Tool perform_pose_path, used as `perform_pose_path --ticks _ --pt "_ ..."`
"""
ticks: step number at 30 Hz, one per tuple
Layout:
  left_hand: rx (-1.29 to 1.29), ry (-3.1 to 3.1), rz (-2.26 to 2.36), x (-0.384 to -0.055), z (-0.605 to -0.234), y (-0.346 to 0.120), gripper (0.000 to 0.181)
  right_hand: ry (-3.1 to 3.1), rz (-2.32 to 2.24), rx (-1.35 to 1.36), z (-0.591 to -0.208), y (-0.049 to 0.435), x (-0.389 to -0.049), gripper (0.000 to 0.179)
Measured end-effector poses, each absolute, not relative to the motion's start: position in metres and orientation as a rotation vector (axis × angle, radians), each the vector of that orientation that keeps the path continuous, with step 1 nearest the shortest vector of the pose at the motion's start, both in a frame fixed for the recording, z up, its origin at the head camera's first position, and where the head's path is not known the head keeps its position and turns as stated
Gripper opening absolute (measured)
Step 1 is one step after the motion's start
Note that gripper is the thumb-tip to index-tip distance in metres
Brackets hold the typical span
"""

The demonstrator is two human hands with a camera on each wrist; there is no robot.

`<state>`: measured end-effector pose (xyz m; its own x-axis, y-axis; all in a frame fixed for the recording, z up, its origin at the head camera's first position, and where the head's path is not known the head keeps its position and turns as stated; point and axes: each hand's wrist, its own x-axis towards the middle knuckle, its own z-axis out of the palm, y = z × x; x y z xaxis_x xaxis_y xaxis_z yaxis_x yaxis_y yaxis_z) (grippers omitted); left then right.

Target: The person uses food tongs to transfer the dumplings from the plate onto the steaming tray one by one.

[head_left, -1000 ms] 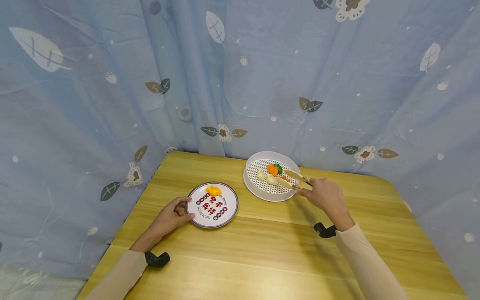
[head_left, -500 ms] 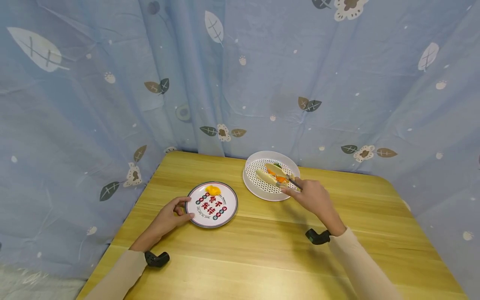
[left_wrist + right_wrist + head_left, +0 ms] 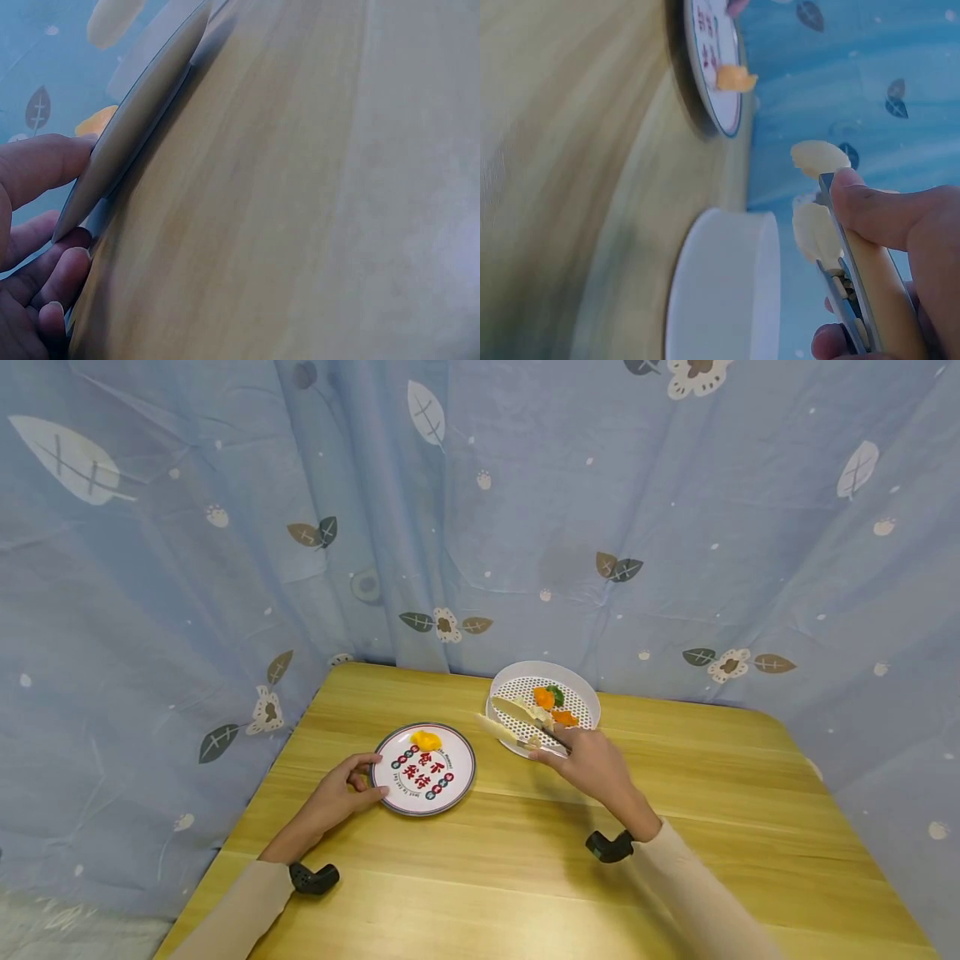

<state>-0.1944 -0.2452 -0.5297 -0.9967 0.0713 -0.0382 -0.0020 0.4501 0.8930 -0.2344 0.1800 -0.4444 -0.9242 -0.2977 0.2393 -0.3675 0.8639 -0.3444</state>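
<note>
My left hand (image 3: 336, 797) grips the left rim of a round white plate (image 3: 461, 762) printed with red characters. In the left wrist view the thumb lies over the rim (image 3: 112, 161) and fingers curl beneath. A yellow food piece (image 3: 426, 741) sits on the plate. My right hand (image 3: 596, 763) holds tongs (image 3: 517, 710) with pale, spoon-like heads. The heads stand apart over the near left rim of a white perforated basket (image 3: 582, 697), pointing toward the plate. Orange pieces (image 3: 543, 697), a green piece (image 3: 555, 693) and whitish pieces lie in the basket, the whitish ones partly hidden by the tongs.
The wooden table (image 3: 480, 877) carries the plate at left of centre and the basket at the back. A blue patterned curtain (image 3: 525, 527) hangs right behind the table's far edge and along its sides.
My right hand has carried the tongs left across the basket to its left rim. The left hand and plate have stayed put.
</note>
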Motion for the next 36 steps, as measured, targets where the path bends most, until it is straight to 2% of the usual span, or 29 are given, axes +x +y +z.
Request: perform_pose_path --ticks 16,20,23,29,36 --pt "0.040 2.612 1.602 -0.194 -0.529 -0.245 0.061 -2.875 0.612 0.606 -0.468 0.138 -0.229 0.067" --pt "0.050 2.612 1.607 -0.195 -0.530 -0.244 0.061 -2.858 0.627 0.657 -0.475 0.131 -0.230 0.051" --pt "0.054 2.613 1.603 -0.195 -0.531 -0.245 0.062 -2.841 0.627 0.693 -0.479 0.126 -0.230 0.046" --pt "0.036 2.607 1.609 -0.195 -0.530 -0.246 0.063 -2.806 0.608 0.730 -0.483 0.118 -0.231 0.047" --pt "0.031 2.608 1.597 -0.195 -0.528 -0.245 0.062 -2.766 0.558 0.770 -0.490 0.108 -0.233 0.058"
